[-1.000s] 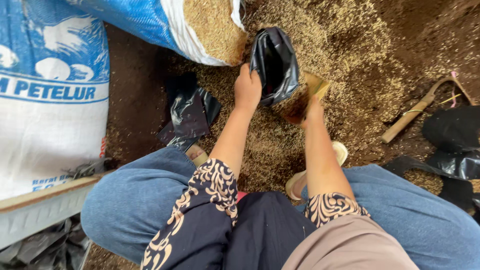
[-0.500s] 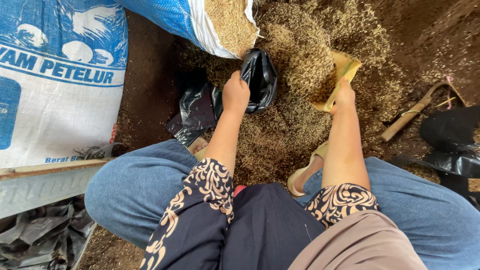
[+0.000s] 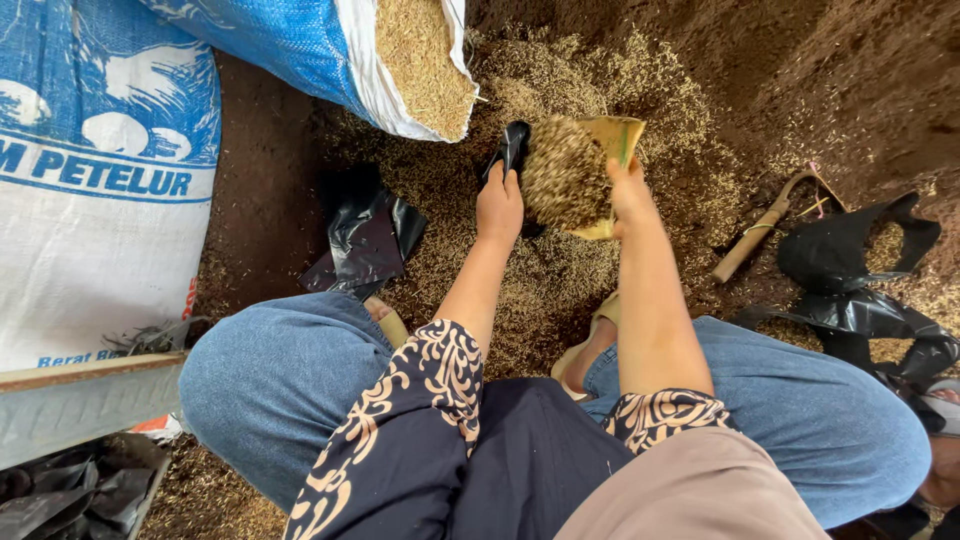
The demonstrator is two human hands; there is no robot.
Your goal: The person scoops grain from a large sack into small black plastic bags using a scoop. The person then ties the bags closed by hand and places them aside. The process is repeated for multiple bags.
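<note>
Your scoop tips husks toward the bag
Right hand [image 3: 628, 190] fingers clamp the yellow plastic scoop [image 3: 600, 170], mouth pointing left; left hand [image 3: 500, 205] pinches the small black plastic bag [image 3: 512, 145]

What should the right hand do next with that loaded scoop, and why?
Probably tip the scoop toward the black bag: the right hand holds it heaped with husks right beside the bag, which the left hand grips at its rim.
</note>
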